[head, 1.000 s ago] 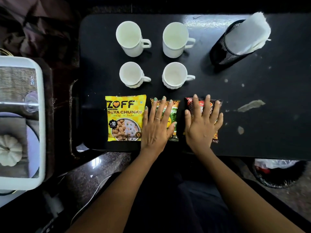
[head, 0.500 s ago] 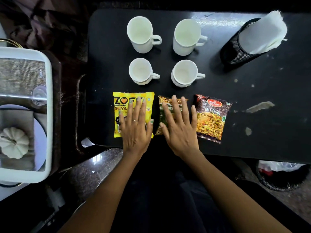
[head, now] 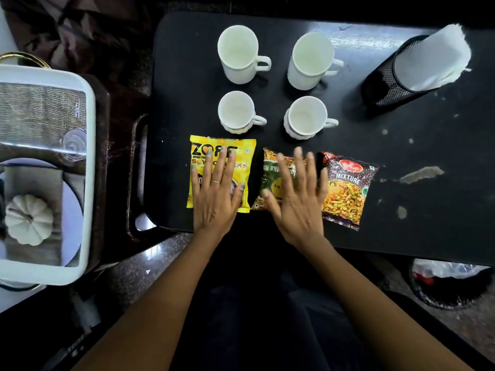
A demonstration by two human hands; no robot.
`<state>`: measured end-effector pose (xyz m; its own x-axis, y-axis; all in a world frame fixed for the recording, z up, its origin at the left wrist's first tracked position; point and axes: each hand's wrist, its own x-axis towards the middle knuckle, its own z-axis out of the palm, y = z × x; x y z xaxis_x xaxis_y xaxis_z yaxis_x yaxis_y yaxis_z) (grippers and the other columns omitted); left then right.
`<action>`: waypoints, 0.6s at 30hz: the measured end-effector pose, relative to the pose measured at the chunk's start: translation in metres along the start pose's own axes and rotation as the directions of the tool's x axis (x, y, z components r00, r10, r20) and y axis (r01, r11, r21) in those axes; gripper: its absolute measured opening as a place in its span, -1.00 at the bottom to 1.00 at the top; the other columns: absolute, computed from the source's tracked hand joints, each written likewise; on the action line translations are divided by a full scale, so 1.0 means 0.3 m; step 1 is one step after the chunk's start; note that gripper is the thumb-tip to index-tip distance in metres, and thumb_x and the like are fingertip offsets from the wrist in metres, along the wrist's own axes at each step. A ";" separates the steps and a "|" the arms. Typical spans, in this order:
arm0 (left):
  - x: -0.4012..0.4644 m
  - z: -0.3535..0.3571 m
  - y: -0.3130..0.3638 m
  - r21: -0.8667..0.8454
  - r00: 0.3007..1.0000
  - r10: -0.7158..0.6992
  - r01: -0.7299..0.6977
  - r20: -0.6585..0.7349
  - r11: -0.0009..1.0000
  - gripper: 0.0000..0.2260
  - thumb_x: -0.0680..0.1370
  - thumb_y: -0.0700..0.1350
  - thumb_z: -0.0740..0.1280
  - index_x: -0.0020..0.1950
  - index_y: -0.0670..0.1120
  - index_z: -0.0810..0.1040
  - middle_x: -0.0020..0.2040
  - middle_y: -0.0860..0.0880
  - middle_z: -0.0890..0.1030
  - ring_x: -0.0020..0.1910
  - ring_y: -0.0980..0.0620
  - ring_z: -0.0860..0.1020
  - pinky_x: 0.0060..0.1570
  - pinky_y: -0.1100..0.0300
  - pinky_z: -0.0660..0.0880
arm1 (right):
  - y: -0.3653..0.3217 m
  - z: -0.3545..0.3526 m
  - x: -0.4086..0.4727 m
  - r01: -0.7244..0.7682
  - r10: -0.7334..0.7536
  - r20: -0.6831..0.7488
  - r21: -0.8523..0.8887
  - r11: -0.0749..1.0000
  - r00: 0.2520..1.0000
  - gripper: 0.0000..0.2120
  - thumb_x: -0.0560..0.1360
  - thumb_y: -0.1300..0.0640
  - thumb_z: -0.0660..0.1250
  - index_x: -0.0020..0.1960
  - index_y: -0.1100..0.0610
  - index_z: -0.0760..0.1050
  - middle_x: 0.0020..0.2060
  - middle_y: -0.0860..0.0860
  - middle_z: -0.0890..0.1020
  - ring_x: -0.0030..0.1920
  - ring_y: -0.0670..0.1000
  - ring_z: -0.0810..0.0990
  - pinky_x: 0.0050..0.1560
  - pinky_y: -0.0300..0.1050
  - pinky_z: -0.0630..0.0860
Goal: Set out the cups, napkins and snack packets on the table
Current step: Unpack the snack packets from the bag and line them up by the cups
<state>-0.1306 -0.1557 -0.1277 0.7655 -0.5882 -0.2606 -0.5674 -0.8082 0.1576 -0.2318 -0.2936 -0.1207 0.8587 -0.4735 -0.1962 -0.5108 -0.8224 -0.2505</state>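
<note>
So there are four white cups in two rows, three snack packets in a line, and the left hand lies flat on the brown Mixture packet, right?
Not quite. In the head view the left hand lies flat on the yellow Zoff soya chunks packet, not the Mixture packet, which lies untouched. The right hand covers the green middle packet. The rest holds: four white cups, three packets.

Bare forearms without sleeves, thin ring (head: 215,181) on left grip (head: 215,194), teal-painted nails, dark trousers

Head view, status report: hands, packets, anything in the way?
Left hand flat on yellow packet, right hand flat over green packet. Mixture packet free; four cups and napkin holder set out. Nothing in the way.
</note>
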 end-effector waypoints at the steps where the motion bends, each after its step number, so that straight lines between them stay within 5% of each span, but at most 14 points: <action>1: -0.003 -0.003 0.008 -0.004 1.000 0.004 -0.004 -0.023 1.000 -0.47 0.62 0.14 -0.02 0.56 0.00 0.02 0.58 -0.03 0.07 0.55 -0.03 -0.04 0.47 -0.03 -0.24 | 0.026 -0.015 0.008 -0.066 0.068 -0.060 0.037 0.997 0.996 -0.37 0.55 -0.24 -0.03 0.53 0.02 0.00 0.54 0.12 0.05 0.53 0.13 -0.03 0.47 0.11 -0.22; 4: -0.007 -0.007 0.064 -0.043 0.995 0.078 -0.080 -0.064 0.996 -0.47 0.60 0.15 0.03 0.54 0.02 0.07 0.56 0.00 0.04 0.55 -0.05 0.00 0.47 -0.11 -0.19 | 0.134 -0.054 0.017 -0.324 0.336 -0.170 0.097 0.941 0.926 -0.38 0.54 -0.21 0.02 0.52 0.02 0.06 0.54 0.14 0.09 0.53 0.15 0.02 0.47 0.20 -0.13; 6: -0.006 -0.001 0.121 -0.059 0.987 0.147 -0.151 -0.058 0.987 -0.47 0.58 0.17 0.04 0.53 0.06 0.09 0.56 0.00 0.07 0.55 -0.07 0.01 0.47 -0.11 -0.22 | 0.191 -0.064 -0.001 -0.423 0.430 -0.108 0.079 0.903 0.896 -0.38 0.53 -0.22 -0.02 0.53 -0.02 0.04 0.55 0.11 0.03 0.54 0.15 -0.02 0.46 0.29 -0.10; 10: 0.001 0.030 0.209 -0.052 0.990 0.138 -0.138 -0.001 0.989 -0.45 0.57 0.21 0.03 0.54 0.14 0.02 0.58 -0.02 0.05 0.55 -0.08 -0.04 0.44 -0.18 -0.21 | 0.210 -0.049 -0.041 -0.374 0.374 0.029 0.046 0.926 0.927 -0.34 0.50 -0.28 -0.07 0.53 -0.05 0.01 0.56 0.06 -0.03 0.55 0.15 -0.10 0.45 0.30 -0.14; 18: -0.024 0.044 0.210 -0.078 0.998 -0.003 0.008 0.065 0.997 -0.47 0.56 0.25 -0.06 0.50 0.21 -0.09 0.59 -0.01 0.00 0.55 -0.08 -0.12 0.37 -0.30 -0.31 | 0.171 -0.020 -0.040 -0.322 0.320 0.040 0.075 0.944 0.946 -0.36 0.52 -0.26 -0.02 0.53 -0.04 0.02 0.56 0.07 0.02 0.54 0.17 -0.08 0.46 0.28 -0.09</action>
<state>-0.1757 -0.2021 -0.1285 0.7456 -0.5830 -0.3227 -0.5359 -0.8125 0.2296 -0.2680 -0.3320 -0.1256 0.6474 -0.6991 -0.3035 -0.7620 -0.5999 -0.2438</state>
